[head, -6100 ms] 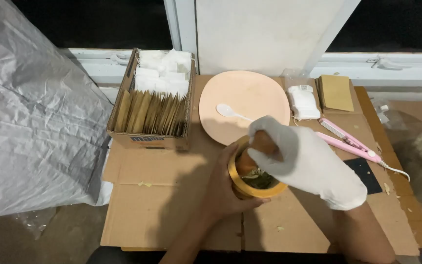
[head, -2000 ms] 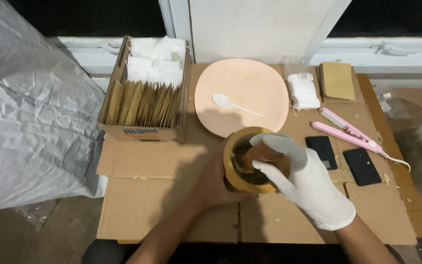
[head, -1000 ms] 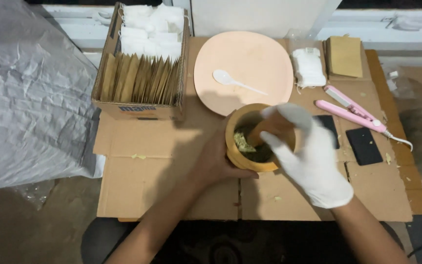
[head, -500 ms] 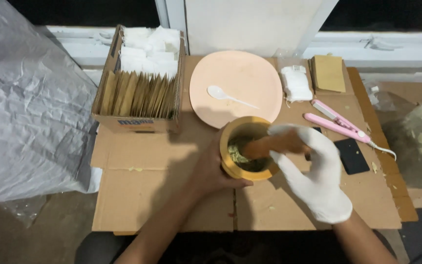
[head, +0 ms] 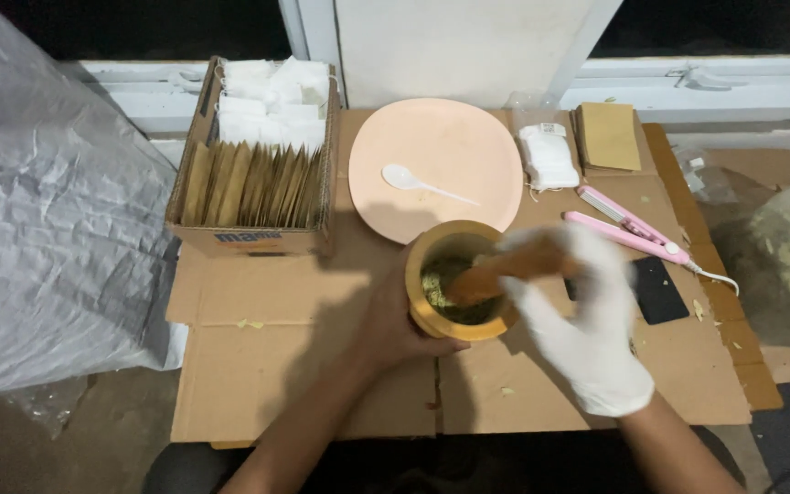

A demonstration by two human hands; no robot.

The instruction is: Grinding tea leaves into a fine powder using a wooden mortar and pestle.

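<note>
My pestle (head: 496,272) now leans lower across the mortar (head: 454,279); my gloved right hand (head: 587,320) grips it, my bare left hand (head: 393,316) clasps the mortar's side

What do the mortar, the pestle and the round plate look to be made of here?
Mortar: probably wood, smooth yellowish-tan wall with a thick turned rim; it could be bamboo. Pestle: apparently wood too, darker reddish-brown and matte, though blurred. Plate: likely plastic or melamine, an even peach colour with a dull, uniform sheen. The right hand wears a thin white glove, seemingly latex.
</note>
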